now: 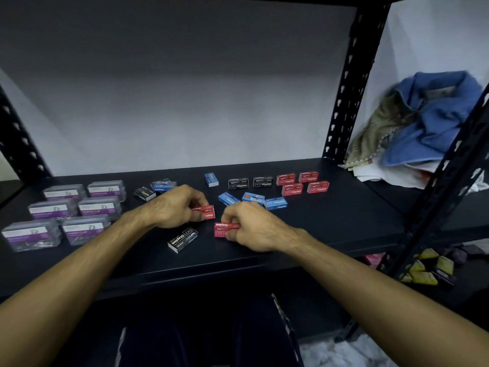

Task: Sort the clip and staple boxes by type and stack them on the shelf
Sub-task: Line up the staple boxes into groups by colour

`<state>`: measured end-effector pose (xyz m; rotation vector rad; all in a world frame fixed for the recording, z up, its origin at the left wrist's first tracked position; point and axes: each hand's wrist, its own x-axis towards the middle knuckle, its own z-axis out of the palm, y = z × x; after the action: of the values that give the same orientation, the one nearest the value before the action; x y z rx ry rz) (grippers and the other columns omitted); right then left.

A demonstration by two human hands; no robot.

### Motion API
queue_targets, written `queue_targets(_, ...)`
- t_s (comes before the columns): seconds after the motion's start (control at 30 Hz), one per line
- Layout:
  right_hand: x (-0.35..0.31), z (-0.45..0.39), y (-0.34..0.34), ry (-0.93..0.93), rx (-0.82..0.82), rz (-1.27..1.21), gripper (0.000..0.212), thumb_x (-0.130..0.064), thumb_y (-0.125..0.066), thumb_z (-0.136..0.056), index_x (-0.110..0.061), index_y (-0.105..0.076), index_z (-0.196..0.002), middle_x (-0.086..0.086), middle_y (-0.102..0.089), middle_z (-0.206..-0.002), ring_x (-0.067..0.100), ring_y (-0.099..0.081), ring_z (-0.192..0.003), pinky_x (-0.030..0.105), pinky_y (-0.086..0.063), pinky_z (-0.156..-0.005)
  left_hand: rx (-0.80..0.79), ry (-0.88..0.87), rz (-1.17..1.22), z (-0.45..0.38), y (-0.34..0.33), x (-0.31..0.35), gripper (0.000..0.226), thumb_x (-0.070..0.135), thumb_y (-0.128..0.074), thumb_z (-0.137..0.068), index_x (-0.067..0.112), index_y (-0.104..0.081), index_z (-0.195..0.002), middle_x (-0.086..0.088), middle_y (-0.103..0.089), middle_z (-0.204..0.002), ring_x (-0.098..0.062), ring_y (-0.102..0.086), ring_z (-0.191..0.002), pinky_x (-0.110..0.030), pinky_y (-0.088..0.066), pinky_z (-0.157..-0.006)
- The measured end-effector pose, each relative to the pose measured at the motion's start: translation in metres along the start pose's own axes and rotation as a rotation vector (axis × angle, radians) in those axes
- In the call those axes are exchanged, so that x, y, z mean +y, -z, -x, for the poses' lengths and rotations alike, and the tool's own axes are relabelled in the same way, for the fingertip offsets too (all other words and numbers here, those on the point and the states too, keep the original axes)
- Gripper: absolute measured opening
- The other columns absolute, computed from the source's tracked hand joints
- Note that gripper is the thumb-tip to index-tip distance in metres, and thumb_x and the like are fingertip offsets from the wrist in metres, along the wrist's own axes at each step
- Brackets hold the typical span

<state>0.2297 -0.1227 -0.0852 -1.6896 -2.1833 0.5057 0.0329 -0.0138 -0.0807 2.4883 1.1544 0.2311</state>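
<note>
The left hand (176,206) pinches a red staple box (207,211) at its fingertips, and the right hand (247,225) is closed on another red box (225,229), which looks like two stacked, gripped at the end nearest the thumb. Each box sticks out toward the other hand, so the two lie close together between the hands, low over the shelf (330,223). Likely both are being gathered because they match.

Just below the left hand lies a black box (183,239), askew and unsorted. Just beyond the right hand sit loose blue boxes (252,200). Farther back and to the right of it, the red group (301,182) is laid out with two black boxes (250,182) beside it, probably the reds' destination. Well left of the left hand, the clip boxes (66,213) are already grouped in rows.
</note>
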Motion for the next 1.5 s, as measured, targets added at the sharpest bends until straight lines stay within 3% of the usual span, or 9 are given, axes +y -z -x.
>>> queue_targets(0.17,0.029,0.005,0.027,-0.027,0.072,-0.011,0.008,-0.028,-0.071,-0.087,-0.027,-0.065,-0.091,-0.012,-0.060,-0.089,0.007,-0.058,-0.080,0.024,-0.044,-0.065,0.048,-0.021,0.032,-0.024,0.002,0.022,0.009,0.026,-0.076,-0.084,0.028,-0.071,-0.091,0.010,-0.070,-0.079,0.001,-0.062,-0.063,-0.019,-0.048,-0.064)
queue_targets(0.27,0.055,0.012,0.049,-0.071,0.123,0.005,0.007,-0.026,-0.071,-0.087,-0.027,-0.066,-0.092,-0.013,-0.064,-0.087,0.004,-0.059,-0.079,0.021,-0.043,-0.061,0.033,-0.059,0.082,-0.042,-0.002,0.045,0.010,0.023,-0.077,-0.083,0.027,-0.070,-0.088,0.008,-0.070,-0.073,0.002,-0.059,-0.053,-0.013,-0.044,-0.055)
queue_targets(0.43,0.110,0.028,0.083,-0.179,0.201,0.084,0.007,-0.023,-0.070,-0.087,-0.027,-0.067,-0.091,-0.014,-0.065,-0.082,-0.002,-0.058,-0.074,0.018,-0.039,-0.059,0.004,-0.114,0.149,-0.073,-0.019,0.090,0.011,0.018,-0.077,-0.083,0.025,-0.069,-0.086,0.007,-0.072,-0.071,0.000,-0.063,-0.054,-0.012,-0.044,-0.049)
queue_targets(0.63,0.164,0.047,0.108,-0.296,0.221,0.160,0.010,-0.018,-0.068,-0.085,-0.027,-0.067,-0.091,-0.010,-0.064,-0.086,0.010,-0.061,-0.079,0.031,-0.050,-0.070,0.020,-0.146,0.111,-0.106,-0.045,0.135,0.012,0.023,-0.078,-0.081,0.024,-0.070,-0.090,0.008,-0.069,-0.079,-0.004,-0.064,-0.068,-0.015,-0.046,-0.061)
queue_targets(0.73,0.179,0.052,0.113,-0.310,0.203,0.141,0.013,-0.016,-0.067,-0.086,-0.028,-0.067,-0.092,-0.012,-0.064,-0.087,0.006,-0.060,-0.078,0.027,-0.049,-0.067,0.032,-0.148,0.084,-0.119,-0.057,0.151,0.016,0.024,-0.078,-0.082,0.021,-0.070,-0.095,0.004,-0.070,-0.085,-0.010,-0.066,-0.077,-0.018,-0.049,-0.066)
queue_targets(1.07,0.196,0.044,0.111,-0.283,0.182,0.141,0.017,-0.012,-0.064,-0.088,-0.028,-0.065,-0.094,-0.016,-0.056,-0.088,0.006,-0.057,-0.082,0.025,-0.044,-0.071,0.065,-0.143,0.019,-0.132,-0.079,0.164,0.011,0.022,-0.078,-0.080,0.022,-0.069,-0.087,0.004,-0.069,-0.077,-0.005,-0.061,-0.067,-0.015,-0.042,-0.057)
queue_targets(1.3,0.193,0.036,0.104,-0.297,0.146,0.132,0.020,-0.010,-0.062,-0.088,-0.027,-0.067,-0.098,-0.010,-0.059,-0.096,0.013,-0.060,-0.089,0.036,-0.053,-0.083,0.066,-0.143,-0.013,-0.134,-0.081,0.158,0.014,0.022,-0.076,-0.081,0.018,-0.071,-0.093,0.000,-0.071,-0.081,-0.014,-0.066,-0.073,-0.019,-0.048,-0.060)
queue_targets(1.5,0.192,0.034,0.103,-0.287,0.131,0.148,0.020,-0.007,-0.059,-0.088,-0.027,-0.065,-0.092,-0.008,-0.061,-0.096,0.013,-0.060,-0.086,0.039,-0.054,-0.081,0.068,-0.160,-0.037,-0.136,-0.082,0.158,0.015,0.024,-0.075,-0.082,0.020,-0.071,-0.095,0.001,-0.071,-0.082,-0.013,-0.065,-0.073,-0.021,-0.048,-0.062)
